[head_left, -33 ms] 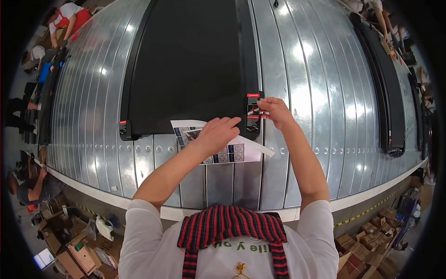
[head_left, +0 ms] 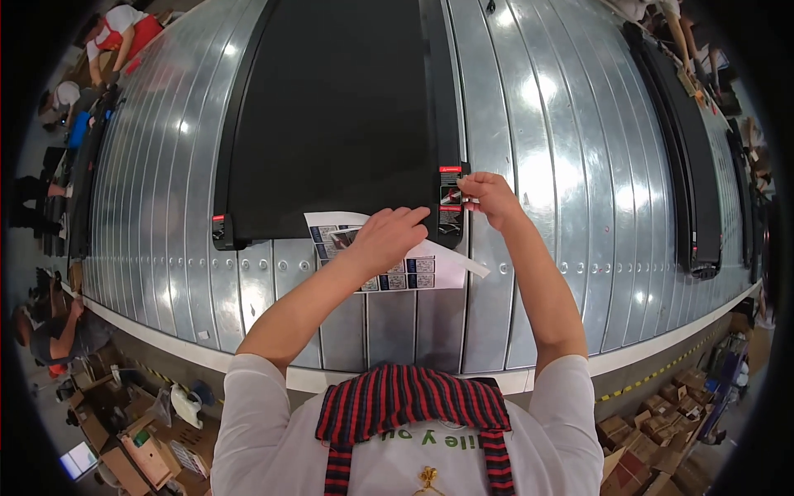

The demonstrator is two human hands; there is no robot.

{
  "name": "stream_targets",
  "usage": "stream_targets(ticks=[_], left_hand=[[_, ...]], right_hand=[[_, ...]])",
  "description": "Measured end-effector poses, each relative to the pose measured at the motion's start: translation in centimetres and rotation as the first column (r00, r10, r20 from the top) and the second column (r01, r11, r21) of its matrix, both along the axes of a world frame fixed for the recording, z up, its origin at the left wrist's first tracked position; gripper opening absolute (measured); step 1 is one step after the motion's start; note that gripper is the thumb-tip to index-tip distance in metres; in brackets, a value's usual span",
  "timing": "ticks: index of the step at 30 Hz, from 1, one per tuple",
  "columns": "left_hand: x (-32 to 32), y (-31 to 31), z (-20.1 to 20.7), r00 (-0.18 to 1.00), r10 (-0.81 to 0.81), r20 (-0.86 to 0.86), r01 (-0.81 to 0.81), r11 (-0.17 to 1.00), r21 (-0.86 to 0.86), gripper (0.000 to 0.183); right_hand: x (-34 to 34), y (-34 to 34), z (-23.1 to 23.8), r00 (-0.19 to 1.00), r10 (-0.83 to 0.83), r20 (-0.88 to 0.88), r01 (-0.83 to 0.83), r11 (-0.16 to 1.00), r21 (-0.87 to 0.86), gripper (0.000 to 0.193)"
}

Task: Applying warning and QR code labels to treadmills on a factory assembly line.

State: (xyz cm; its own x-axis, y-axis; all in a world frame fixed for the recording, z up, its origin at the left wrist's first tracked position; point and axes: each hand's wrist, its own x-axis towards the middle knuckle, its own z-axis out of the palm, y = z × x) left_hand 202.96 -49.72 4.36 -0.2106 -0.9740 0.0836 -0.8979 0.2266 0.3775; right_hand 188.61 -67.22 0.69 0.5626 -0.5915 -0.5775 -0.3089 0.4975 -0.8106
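Note:
A long black panel [head_left: 339, 124] with raised side rails lies lengthwise before me. On its near right corner is a black warning label [head_left: 450, 220] with red bands. The fingertips of my right hand [head_left: 494, 201] are closed in a pinch at the label's right edge. My left hand [head_left: 389, 240], fingers bent, lies over several sheets of stickers [head_left: 420, 278] at the panel's near edge, and its fingertips reach toward the labelled corner. Its thumb is hidden. From under this hand a white paper strip [head_left: 471, 263] sticks out to the right. The near left corner carries a similar small label [head_left: 219, 223].
The panel rests on a table of shiny metal slats [head_left: 562, 215] with a white front edge [head_left: 612, 362]. Another black panel [head_left: 678, 165] lies at the right. Co-workers [head_left: 124, 37] stand along the far sides. Cardboard boxes [head_left: 653, 413] sit on the floor below.

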Motion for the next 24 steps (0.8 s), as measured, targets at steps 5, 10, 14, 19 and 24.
stream_targets(ticks=[5,10,14,19,24], left_hand=[[-0.10,-0.62,-0.74,0.999,0.014,-0.031,-0.015,1.000,-0.024,0.012],[-0.08,-0.73,-0.85,0.998,0.013,-0.061,-0.014,1.000,-0.024,0.012],[-0.13,-0.80,-0.47,0.998,0.018,-0.060,-0.017,1.000,0.023,0.012],[0.02,-0.73,-0.59,0.997,0.019,-0.075,-0.016,0.999,0.037,0.011],[0.28,-0.71,-1.07,0.998,0.013,-0.054,-0.015,0.999,-0.034,0.009]], right_hand=[[0.55,-0.01,0.21,0.997,0.009,-0.071,-0.013,0.998,-0.059,0.014],[0.79,0.02,0.29,0.993,-0.010,-0.121,-0.002,0.995,-0.103,0.014],[0.73,-0.14,0.15,0.995,-0.022,-0.100,0.013,0.996,-0.094,0.013],[0.91,0.09,0.39,0.993,-0.013,-0.121,0.001,0.995,-0.098,0.012],[1.11,0.32,0.44,0.992,-0.062,-0.106,0.048,0.991,-0.125,0.014]])
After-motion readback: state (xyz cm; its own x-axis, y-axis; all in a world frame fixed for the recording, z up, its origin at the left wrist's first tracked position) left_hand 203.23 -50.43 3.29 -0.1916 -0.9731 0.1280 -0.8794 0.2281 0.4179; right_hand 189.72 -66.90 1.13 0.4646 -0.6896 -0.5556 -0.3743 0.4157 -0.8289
